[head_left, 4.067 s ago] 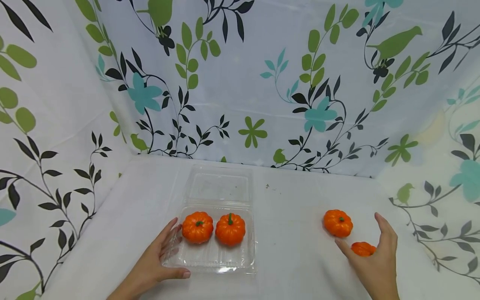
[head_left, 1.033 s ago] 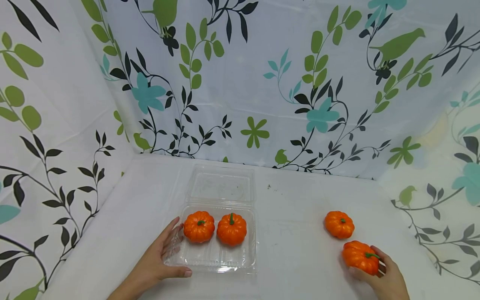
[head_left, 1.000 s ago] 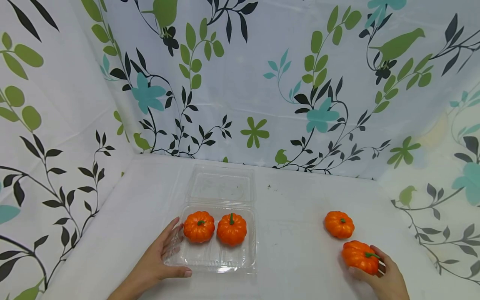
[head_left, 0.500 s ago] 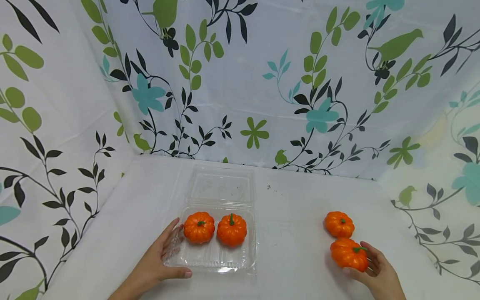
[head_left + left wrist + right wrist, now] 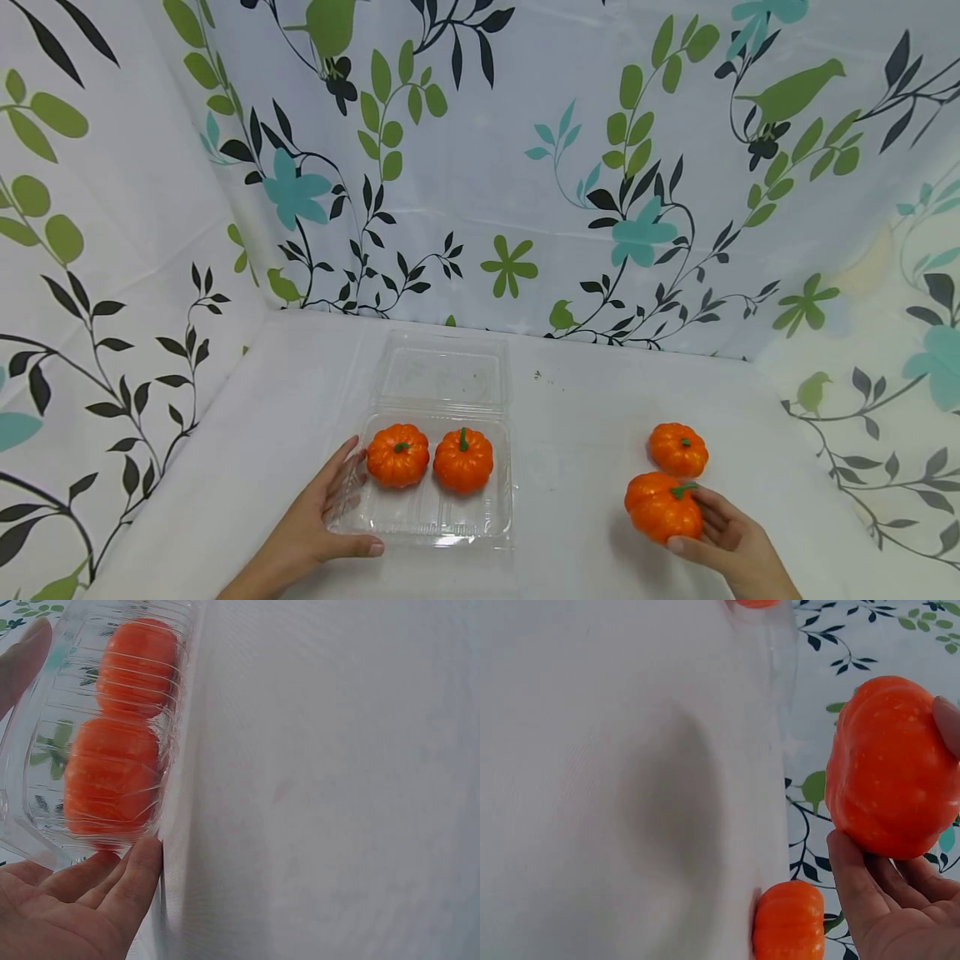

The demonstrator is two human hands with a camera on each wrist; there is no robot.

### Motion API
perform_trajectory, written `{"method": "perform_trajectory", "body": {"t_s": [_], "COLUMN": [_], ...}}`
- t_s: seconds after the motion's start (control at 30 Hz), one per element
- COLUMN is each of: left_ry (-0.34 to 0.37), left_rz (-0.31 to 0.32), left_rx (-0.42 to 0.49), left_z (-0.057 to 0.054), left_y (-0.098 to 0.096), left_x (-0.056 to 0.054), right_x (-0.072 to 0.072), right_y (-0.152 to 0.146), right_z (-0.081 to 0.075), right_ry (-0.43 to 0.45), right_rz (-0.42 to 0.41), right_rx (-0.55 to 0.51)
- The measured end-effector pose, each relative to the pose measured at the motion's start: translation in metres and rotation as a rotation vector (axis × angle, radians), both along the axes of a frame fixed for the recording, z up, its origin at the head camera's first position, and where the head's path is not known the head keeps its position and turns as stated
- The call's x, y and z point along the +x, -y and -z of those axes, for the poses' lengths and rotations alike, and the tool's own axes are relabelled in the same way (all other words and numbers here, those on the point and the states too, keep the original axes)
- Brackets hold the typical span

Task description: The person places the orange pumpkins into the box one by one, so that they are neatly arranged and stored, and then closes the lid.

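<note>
Two small orange toy pumpkins, a left one (image 5: pixel 397 455) and a right one (image 5: pixel 463 461), sit in the back half of a clear plastic clamshell box (image 5: pixel 420 521). My left hand (image 5: pixel 307 521) rests at the box's left front corner, its fingers along the left wall and thumb by the front edge. In the left wrist view those extended fingers (image 5: pixel 135 892) touch the box's side. My right hand (image 5: pixel 731 546) grips another pumpkin (image 5: pixel 660 507) between thumb and fingers, raised off the table with its shadow below. One more pumpkin (image 5: pixel 678 450) lies just behind it.
The box's lid (image 5: pixel 442 371) is folded back flat behind it. A white cloth (image 5: pixel 570 500) covers the table. Behind and at the sides hangs a white curtain (image 5: pixel 465 192) printed with leaves, birds and flowers.
My right hand came down around the front-right pumpkin, took hold of it, lifted it and carried it left, toward the box. The left hand and the box have stayed in place.
</note>
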State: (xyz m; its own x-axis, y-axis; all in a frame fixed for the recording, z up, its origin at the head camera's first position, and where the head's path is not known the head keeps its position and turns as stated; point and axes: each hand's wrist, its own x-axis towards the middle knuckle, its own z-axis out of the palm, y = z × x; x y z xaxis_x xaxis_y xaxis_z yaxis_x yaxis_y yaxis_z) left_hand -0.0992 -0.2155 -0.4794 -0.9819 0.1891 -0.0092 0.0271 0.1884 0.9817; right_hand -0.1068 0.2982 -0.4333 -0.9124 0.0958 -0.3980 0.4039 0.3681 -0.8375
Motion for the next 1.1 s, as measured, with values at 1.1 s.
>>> {"method": "perform_trajectory", "body": {"t_s": [1.1], "left_ry": [0.028], "left_rz": [0.019], "left_rx": [-0.02], "left_z": [0.0], "left_y": [0.003], "left_x": [-0.002], "right_x": [-0.014], "right_y": [0.121], "right_z": [-0.028], "right_ry": [-0.054], "right_rz": [-0.516], "right_rx": [-0.414]}}
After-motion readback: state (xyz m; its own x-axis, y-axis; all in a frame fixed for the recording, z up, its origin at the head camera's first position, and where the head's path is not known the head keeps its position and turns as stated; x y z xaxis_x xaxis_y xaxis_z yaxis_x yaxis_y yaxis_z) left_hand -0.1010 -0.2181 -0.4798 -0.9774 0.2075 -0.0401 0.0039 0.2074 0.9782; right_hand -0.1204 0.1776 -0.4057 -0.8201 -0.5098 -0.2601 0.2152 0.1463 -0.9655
